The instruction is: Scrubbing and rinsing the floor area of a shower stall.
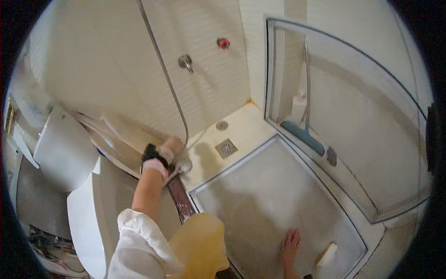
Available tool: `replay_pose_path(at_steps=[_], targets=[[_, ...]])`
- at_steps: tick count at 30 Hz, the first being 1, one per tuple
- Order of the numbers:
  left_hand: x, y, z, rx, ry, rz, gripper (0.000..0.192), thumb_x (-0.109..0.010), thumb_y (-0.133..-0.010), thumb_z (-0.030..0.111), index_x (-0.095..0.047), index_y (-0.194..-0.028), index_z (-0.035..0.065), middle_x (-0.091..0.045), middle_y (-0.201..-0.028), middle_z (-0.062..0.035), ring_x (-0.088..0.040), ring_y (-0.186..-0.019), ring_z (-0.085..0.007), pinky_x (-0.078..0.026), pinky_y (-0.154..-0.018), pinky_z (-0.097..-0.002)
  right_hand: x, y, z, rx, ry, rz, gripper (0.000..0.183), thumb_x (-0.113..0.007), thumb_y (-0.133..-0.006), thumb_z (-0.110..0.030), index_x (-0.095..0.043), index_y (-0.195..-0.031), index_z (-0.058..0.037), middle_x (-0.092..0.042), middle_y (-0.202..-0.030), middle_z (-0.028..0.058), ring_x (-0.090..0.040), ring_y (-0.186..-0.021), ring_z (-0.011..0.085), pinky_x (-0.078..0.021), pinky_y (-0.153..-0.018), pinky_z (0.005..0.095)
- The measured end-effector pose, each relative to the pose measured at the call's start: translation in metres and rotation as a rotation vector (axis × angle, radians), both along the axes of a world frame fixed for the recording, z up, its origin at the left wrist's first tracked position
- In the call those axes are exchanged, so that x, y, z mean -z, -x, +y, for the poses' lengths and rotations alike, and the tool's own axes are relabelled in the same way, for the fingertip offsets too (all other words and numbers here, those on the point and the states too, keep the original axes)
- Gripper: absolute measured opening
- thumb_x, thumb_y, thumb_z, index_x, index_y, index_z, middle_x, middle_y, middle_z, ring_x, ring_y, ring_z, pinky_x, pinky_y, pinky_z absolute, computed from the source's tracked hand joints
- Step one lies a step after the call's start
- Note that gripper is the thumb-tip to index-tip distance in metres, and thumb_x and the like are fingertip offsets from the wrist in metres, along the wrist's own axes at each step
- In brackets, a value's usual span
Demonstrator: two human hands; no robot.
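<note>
My left hand (171,148) reaches out to the wall beside a hanging metal shower hose (163,64). A black band and a pale pink cuff wrap its wrist. The hand is blurred, so its grip cannot be told. Just below it, a hand shower head (183,166) shows beside the forearm. My right hand (291,242) lies palm down, fingers slightly apart, against a framed glass panel (264,188) below me. To its right, a white and yellowish scrub brush or sponge (327,254) rests on that panel.
A floor drain (226,148) and a round metal cover (222,125) sit in the shower floor. A wall tap (185,63) and a red-centred fitting (223,43) stick out. Behind another framed glass panel (348,83) stands a blue-headed mop or squeegee (303,137). A white toilet (87,216) stands left.
</note>
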State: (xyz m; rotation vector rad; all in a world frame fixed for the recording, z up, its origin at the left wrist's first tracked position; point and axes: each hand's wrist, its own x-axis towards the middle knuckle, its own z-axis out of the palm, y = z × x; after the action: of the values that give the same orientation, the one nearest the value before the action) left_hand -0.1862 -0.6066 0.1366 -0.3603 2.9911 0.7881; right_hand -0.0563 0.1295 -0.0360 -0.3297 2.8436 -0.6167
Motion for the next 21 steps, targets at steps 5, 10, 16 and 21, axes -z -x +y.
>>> replay_pose_path(at_steps=[5, 10, 16, 21], targets=[[0.095, -0.037, 0.112, -0.394, 0.469, -0.256, 0.064, -0.077, -0.076, 0.039, -0.048, -0.120, 0.0017, -0.056, -0.122, -0.0189, -0.055, -0.115, -0.0378, -0.046, -0.096, -0.0535, -0.052, 0.001, 0.052, 0.005, 0.027, -0.039, 0.061, -0.055, -0.092, -0.019, -0.035, -0.147, -0.0014, -0.022, -0.155, 0.0271, -0.020, -0.145, 0.0416, -0.0175, -0.118, 0.0523], [0.167, -0.063, 0.082, -0.332, 0.649, -0.185, 0.056, -0.073, -0.082, 0.035, -0.049, -0.120, 0.0016, -0.059, -0.111, -0.0163, -0.058, -0.110, -0.0352, -0.048, -0.093, -0.0478, -0.085, 0.016, 0.115, -0.236, -0.401, -0.158, 0.056, -0.057, -0.091, -0.015, -0.039, -0.142, -0.0015, -0.030, -0.152, 0.0248, -0.032, -0.139, 0.0434, -0.0252, -0.116, 0.0494], [0.177, -0.087, 0.083, -0.099, 0.583, -0.093, 0.040, -0.061, -0.089, 0.026, -0.049, -0.110, -0.0051, -0.060, -0.106, -0.0243, -0.059, -0.100, -0.0433, -0.049, -0.086, -0.0495, -0.017, -0.003, 0.216, 0.685, -0.496, 0.227, 0.062, -0.062, -0.088, -0.013, -0.036, -0.143, -0.0040, -0.031, -0.151, 0.0237, -0.041, -0.131, 0.0414, -0.0368, -0.107, 0.0505], [0.141, -0.080, 0.154, -0.097, 0.127, 0.054, 0.038, -0.057, -0.090, 0.022, -0.043, -0.110, -0.0070, -0.059, -0.092, -0.0330, -0.057, -0.087, -0.0520, -0.047, -0.080, -0.0550, 0.001, -0.021, 0.212, 0.694, -0.279, 0.060, 0.066, -0.063, -0.089, -0.018, -0.034, -0.147, -0.0063, -0.030, -0.152, 0.0245, -0.037, -0.135, 0.0412, -0.0304, -0.113, 0.0496]])
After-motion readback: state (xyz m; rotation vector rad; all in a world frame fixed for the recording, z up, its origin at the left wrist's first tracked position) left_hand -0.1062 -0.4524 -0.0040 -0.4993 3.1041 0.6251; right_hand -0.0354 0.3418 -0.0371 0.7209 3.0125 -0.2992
